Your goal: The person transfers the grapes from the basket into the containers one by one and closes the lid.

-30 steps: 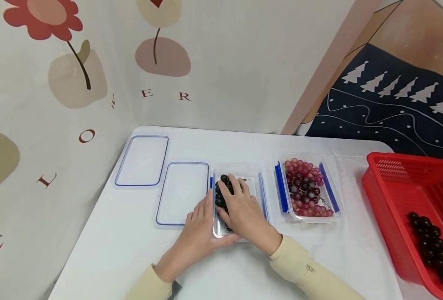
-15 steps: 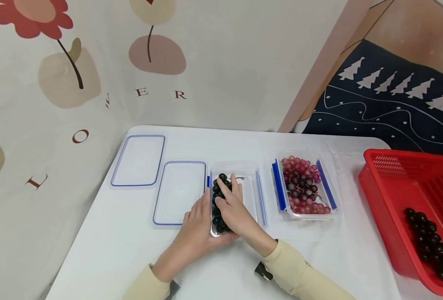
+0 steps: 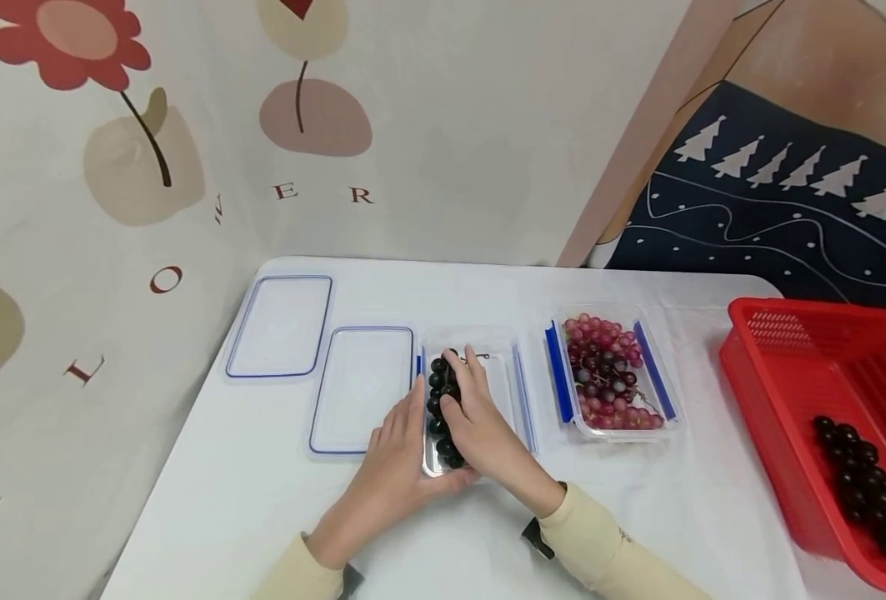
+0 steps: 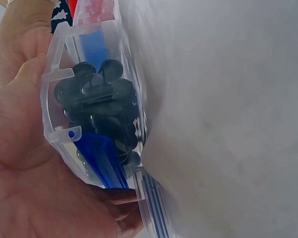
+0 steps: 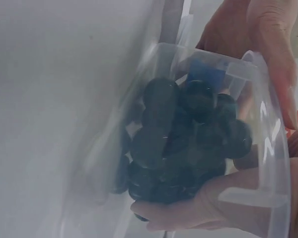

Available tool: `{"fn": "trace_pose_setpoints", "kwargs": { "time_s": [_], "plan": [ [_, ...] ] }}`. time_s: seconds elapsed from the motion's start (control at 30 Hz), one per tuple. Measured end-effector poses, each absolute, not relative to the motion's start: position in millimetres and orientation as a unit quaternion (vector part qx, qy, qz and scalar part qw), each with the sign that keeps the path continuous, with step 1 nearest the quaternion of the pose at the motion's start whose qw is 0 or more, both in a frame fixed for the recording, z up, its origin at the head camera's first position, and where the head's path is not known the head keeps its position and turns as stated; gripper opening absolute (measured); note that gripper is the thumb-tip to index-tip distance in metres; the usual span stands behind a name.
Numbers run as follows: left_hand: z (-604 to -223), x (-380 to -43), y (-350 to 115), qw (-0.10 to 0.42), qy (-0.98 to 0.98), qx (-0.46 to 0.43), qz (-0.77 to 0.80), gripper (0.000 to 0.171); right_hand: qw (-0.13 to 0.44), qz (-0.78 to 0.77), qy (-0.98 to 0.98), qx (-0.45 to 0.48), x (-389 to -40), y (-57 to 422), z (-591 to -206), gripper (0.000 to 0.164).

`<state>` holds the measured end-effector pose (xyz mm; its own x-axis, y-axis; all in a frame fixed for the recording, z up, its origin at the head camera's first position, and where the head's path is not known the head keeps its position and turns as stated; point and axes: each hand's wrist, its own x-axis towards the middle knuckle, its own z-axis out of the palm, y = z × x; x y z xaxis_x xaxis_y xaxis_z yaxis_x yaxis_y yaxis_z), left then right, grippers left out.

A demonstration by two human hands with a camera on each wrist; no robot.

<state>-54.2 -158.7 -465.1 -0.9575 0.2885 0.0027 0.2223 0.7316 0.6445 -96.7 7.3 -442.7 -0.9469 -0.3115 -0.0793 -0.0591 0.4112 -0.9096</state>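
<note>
A clear plastic food container [image 3: 499,392] with blue latch flaps stands on the white table in the head view. Along its left side lies a bunch of black grapes [image 3: 437,425], seen through the end wall in the left wrist view as grapes [image 4: 102,109]. My left hand [image 3: 397,450] rests against the container's left front corner, fingers straight along the side and thumb across the front. Inside the container, my right hand [image 3: 483,425] presses against the grapes from the right with extended fingers. Its palm and fingers hide part of the bunch.
Two clear lids with blue seals, a near lid [image 3: 363,392] and a far lid [image 3: 281,325], lie to the left. Another container [image 3: 579,427] holds red and dark grapes. At right a red basket [image 3: 765,425] contains more black grapes [image 3: 866,483].
My right hand has shifted from over the top of the black grapes to their right side, leaving more of the bunch exposed. The left hand stays at the container's corner.
</note>
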Motion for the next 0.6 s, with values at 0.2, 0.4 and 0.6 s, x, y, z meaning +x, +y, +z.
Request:
{"fn": "trace_pose_setpoints", "kwargs": {
  "time_s": [0.2,0.4,0.6],
  "plan": [
    [-462,-56,-159,0.04,0.934,0.15,0.323,0.13,0.105,-0.527,0.834,-0.123,-93,10,-437,0.063],
    [-463,-59,-157,0.052,0.931,0.149,0.33,0.13,0.086,-0.515,0.844,-0.121,-88,26,-429,0.063],
    [-463,-61,-156,0.074,0.931,0.125,0.334,0.141,0.052,-0.511,0.848,-0.134,-89,50,-421,0.058]
  ]
}}
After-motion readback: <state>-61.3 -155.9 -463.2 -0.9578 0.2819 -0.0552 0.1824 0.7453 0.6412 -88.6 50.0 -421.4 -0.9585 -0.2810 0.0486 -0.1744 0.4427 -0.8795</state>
